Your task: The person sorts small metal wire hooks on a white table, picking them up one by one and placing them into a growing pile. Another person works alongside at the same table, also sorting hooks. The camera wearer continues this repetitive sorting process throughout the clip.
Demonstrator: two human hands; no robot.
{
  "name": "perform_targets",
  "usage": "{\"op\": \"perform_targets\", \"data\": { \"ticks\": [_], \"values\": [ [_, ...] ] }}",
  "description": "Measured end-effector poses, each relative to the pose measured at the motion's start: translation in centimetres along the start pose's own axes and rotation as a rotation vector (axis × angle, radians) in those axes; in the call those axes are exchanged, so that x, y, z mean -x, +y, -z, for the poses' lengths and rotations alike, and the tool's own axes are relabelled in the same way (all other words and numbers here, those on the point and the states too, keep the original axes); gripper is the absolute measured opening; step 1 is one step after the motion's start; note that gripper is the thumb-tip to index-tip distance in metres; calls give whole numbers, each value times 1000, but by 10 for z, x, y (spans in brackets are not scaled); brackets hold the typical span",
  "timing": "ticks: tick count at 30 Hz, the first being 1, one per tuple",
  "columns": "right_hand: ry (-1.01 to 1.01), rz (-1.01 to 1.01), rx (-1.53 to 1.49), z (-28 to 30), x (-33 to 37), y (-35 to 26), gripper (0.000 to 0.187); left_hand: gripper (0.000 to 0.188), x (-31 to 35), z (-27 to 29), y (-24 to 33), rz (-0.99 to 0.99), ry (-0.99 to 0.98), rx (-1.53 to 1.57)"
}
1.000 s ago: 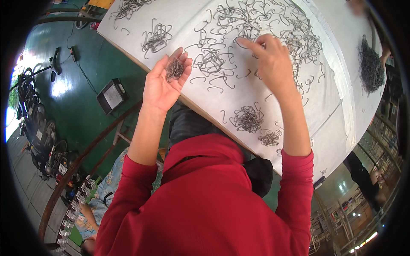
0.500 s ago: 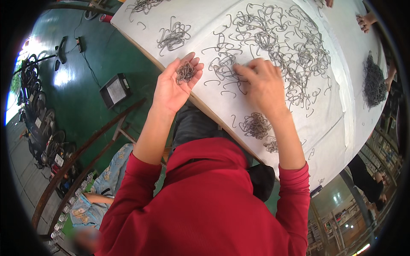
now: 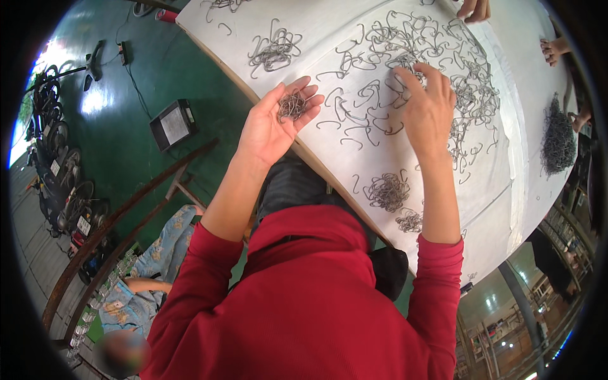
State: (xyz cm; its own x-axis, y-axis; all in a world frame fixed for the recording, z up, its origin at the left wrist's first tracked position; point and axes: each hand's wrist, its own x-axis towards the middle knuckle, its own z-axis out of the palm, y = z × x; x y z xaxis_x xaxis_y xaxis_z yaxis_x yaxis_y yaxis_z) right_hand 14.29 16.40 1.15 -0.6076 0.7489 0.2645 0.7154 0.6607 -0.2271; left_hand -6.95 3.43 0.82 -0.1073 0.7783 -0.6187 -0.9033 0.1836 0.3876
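Observation:
My left hand [image 3: 269, 130] is palm up beside the table's near edge, its fingers slightly curled around a clump of bent wire hooks [image 3: 292, 106]. Over the wide scatter of grey metal hooks [image 3: 472, 104], my right hand [image 3: 429, 114] reaches palm down, thumb and fingers apart. Its fingertips are among the hooks, and I see nothing gripped between them. A dense heap of hooks [image 3: 387, 191] and a smaller one [image 3: 410, 221] lie near my right forearm. Another loose heap [image 3: 275, 50] sits beyond my left hand.
The white-covered table [image 3: 468, 209] has a wooden edge [image 3: 335, 174] at my waist. Other people's hands [image 3: 474, 9] [image 3: 555, 49] are at the far side, near a large dark heap [image 3: 557, 139]. At left, a black tray [image 3: 173, 125] and a seated person [image 3: 152, 272].
My right hand has moved right and away from me across the scattered hooks, its fingers spreading. The left hand with its clump has shifted slightly right. Another person's hand has come further in at the top.

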Motion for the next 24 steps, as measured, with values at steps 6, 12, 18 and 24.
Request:
{"op": "perform_targets", "data": {
  "ticks": [6,12,18,24],
  "values": [
    [-120,249,-230,4,23,-34,44,40,-3,5,0,24,-58,28],
    [-47,106,-65,10,26,6,46,39,-2,6,1,23,-63,61],
    [-88,147,-175,4,19,-23,55,37,-4,15,5,62,-94,186],
    [-50,192,11,-23,-5,-27,53,39,-3,16,3,29,-65,156]
  ]
}}
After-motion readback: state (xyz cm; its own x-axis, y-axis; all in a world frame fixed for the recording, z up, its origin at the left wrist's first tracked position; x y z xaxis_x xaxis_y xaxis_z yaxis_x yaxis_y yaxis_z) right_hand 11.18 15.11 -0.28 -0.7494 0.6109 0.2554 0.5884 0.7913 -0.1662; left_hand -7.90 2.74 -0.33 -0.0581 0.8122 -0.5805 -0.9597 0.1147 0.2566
